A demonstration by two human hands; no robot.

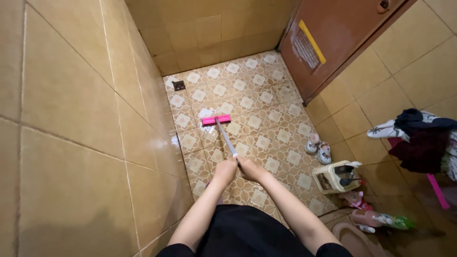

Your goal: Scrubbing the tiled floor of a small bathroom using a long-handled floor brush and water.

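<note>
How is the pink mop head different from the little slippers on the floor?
The mop head is one flat, bright pink bar; the slippers are a pale, rounded pair. The mop head sits on a metal handle gripped by both hands, left hand and right hand; the slippers lie untouched by the wall. Both rest on the patterned floor.

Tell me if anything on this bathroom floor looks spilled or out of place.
Nothing looks damaged. A patch of white foam sits on the patterned floor beside the pink squeegee head, whose handle both hands grip. A pink bottle lies on its side by the cream basket.
</note>
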